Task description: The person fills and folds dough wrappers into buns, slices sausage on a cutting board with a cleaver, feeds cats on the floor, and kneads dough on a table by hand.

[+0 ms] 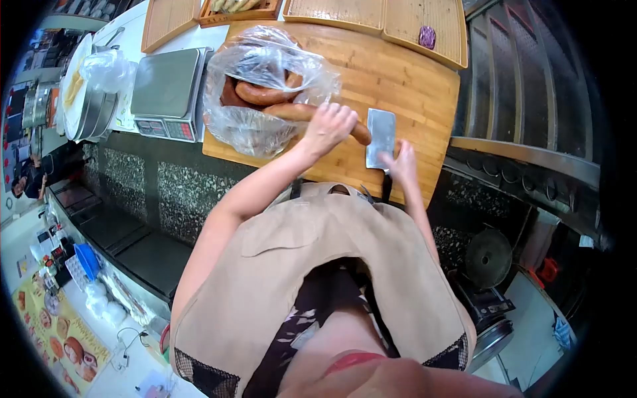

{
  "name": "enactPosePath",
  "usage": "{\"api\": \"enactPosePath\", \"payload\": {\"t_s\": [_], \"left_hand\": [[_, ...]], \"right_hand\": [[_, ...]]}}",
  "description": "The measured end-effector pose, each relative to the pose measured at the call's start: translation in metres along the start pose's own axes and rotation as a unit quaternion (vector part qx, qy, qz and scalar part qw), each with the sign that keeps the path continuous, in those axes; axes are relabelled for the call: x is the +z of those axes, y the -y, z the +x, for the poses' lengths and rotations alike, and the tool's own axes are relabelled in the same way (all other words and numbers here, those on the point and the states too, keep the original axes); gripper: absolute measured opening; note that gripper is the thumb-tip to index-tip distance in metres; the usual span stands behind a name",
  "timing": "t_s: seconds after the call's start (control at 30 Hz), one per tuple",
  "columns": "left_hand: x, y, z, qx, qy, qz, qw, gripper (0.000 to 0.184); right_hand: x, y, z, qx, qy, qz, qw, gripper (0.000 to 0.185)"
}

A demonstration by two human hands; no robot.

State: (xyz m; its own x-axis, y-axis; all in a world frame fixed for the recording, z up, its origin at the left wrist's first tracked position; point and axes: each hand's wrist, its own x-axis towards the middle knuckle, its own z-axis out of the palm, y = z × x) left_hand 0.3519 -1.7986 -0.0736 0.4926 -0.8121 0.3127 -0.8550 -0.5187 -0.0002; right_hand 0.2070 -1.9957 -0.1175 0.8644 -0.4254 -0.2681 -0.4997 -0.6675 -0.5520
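Observation:
My left hand [330, 126] is wrapped round a long brown sausage [360, 133], whose other end reaches back into a clear plastic bag [247, 131]. More curved sausages [260, 93] lie inside the bag, on the left of the wooden board [358, 63]. A cleaver [381, 136] lies on the board right of the sausage's tip, its dark handle toward me. My right hand [401, 162] is beside the lower part of the blade, thumb and fingers apart and slightly blurred, with nothing visible in it.
A digital scale [167, 83] stands left of the board. Trays [335, 14] line the far edge, one holding a purple piece [427, 37]. Metal racks [524, 73] flank the right side. Another person [50, 174] is at the far left.

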Motion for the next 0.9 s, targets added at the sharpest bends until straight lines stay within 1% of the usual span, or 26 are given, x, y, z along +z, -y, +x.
{"api": "enactPosePath", "payload": {"t_s": [0.03, 0.07, 0.1, 0.13, 0.17, 0.2, 0.23, 0.27, 0.3, 0.33, 0.37, 0.4, 0.43, 0.47, 0.5, 0.53, 0.57, 0.63, 0.67, 0.7, 0.73, 0.77, 0.8, 0.83, 0.9], "left_hand": [[0.021, -0.011, 0.005, 0.015, 0.001, 0.000, 1.000, 0.007], [0.037, -0.020, 0.008, 0.028, 0.027, 0.004, 0.999, 0.006], [0.063, -0.023, 0.005, 0.030, 0.034, -0.012, 0.999, 0.005], [0.079, -0.018, 0.004, 0.014, 0.111, -0.020, 0.994, 0.006], [0.089, -0.010, 0.005, 0.001, 0.163, -0.028, 0.986, 0.009], [0.099, -0.003, 0.006, -0.014, 0.214, -0.034, 0.976, 0.012], [0.098, 0.003, 0.008, -0.029, 0.244, -0.038, 0.969, 0.017], [0.091, 0.005, 0.014, -0.042, 0.259, -0.056, 0.963, 0.024], [0.084, 0.009, 0.025, -0.056, 0.270, -0.067, 0.959, 0.032], [0.084, 0.011, 0.033, -0.068, 0.268, -0.058, 0.959, 0.037], [0.084, 0.011, 0.038, -0.079, 0.268, -0.049, 0.959, 0.042], [0.080, 0.010, 0.043, -0.095, 0.223, -0.047, 0.969, 0.030], [0.083, 0.010, 0.047, -0.081, 0.224, -0.047, 0.970, 0.030], [0.087, 0.012, 0.048, -0.105, 0.219, -0.030, 0.970, 0.030], [0.091, 0.013, 0.049, -0.131, 0.214, -0.013, 0.968, 0.031], [0.094, 0.014, 0.049, -0.142, 0.228, -0.013, 0.963, 0.032], [0.095, 0.016, 0.049, -0.133, 0.228, -0.016, 0.964, 0.032], [0.092, 0.018, 0.048, -0.106, 0.222, -0.019, 0.969, 0.034], [0.088, 0.019, 0.047, -0.086, 0.230, -0.037, 0.969, 0.040], [0.087, 0.022, 0.043, -0.077, 0.232, -0.038, 0.969, 0.040], [0.086, 0.027, 0.041, 0.019, 0.183, -0.073, 0.980, 0.045], [0.086, 0.031, 0.041, 0.113, 0.132, -0.108, 0.979, 0.049], [0.089, 0.030, 0.038, 0.127, 0.152, -0.128, 0.972, 0.052], [0.091, 0.029, 0.035, 0.134, 0.152, -0.133, 0.970, 0.052], [0.091, 0.026, 0.029, 0.110, 0.230, -0.189, 0.948, 0.048]], "right_hand": [[0.006, -0.008, -0.022, -0.003, -0.002, -0.037, 0.999, 0.070], [0.013, -0.012, -0.032, 0.008, 0.002, -0.048, 0.999, 0.073], [0.025, -0.028, -0.037, 0.000, -0.018, -0.017, 1.000, 0.072], [0.038, -0.044, -0.041, -0.008, -0.037, 0.013, 0.999, 0.071], [0.051, -0.061, -0.044, -0.018, -0.056, 0.043, 0.997, 0.070], [0.051, -0.063, -0.040, -0.004, -0.072, 0.043, 0.996, 0.067], [0.048, -0.060, -0.040, 0.013, -0.088, 0.043, 0.995, 0.063], [0.039, -0.061, -0.038, 0.048, -0.073, 0.078, 0.993, 0.058], [0.026, -0.057, -0.035, 0.076, -0.062, 0.116, 0.988, 0.054], [0.007, -0.043, -0.035, 0.099, -0.079, 0.128, 0.984, 0.047], [0.011, -0.056, -0.037, 0.080, -0.138, 0.131, 0.978, 0.037], [0.006, -0.054, -0.041, 0.062, -0.177, 0.138, 0.972, 0.033], [-0.001, -0.050, -0.044, 0.043, -0.218, 0.143, 0.964, 0.030], [-0.002, -0.046, -0.048, 0.069, -0.230, 0.125, 0.963, 0.025], [-0.008, -0.035, -0.050, 0.088, -0.223, 0.162, 0.957, 0.028], [-0.012, -0.016, -0.047, 0.085, -0.246, 0.207, 0.943, 0.029], [-0.012, 0.002, -0.044, 0.082, -0.268, 0.252, 0.926, 0.031], [-0.003, 0.015, -0.034, 0.077, -0.222, 0.184, 0.954, 0.035], [0.002, 0.024, -0.030, 0.084, -0.187, 0.189, 0.960, 0.038], [0.010, 0.035, -0.028, 0.080, -0.176, 0.212, 0.958, 0.039], [0.015, 0.045, -0.029, 0.087, -0.176, 0.207, 0.958, 0.039], [0.019, 0.053, -0.030, 0.094, -0.176, 0.202, 0.959, 0.040], [0.022, 0.059, -0.032, 0.113, -0.159, 0.180, 0.964, 0.041], [0.022, 0.063, -0.035, 0.119, -0.163, 0.179, 0.963, 0.041], [0.020, 0.068, -0.041, 0.146, -0.120, 0.137, 0.972, 0.042]]}}
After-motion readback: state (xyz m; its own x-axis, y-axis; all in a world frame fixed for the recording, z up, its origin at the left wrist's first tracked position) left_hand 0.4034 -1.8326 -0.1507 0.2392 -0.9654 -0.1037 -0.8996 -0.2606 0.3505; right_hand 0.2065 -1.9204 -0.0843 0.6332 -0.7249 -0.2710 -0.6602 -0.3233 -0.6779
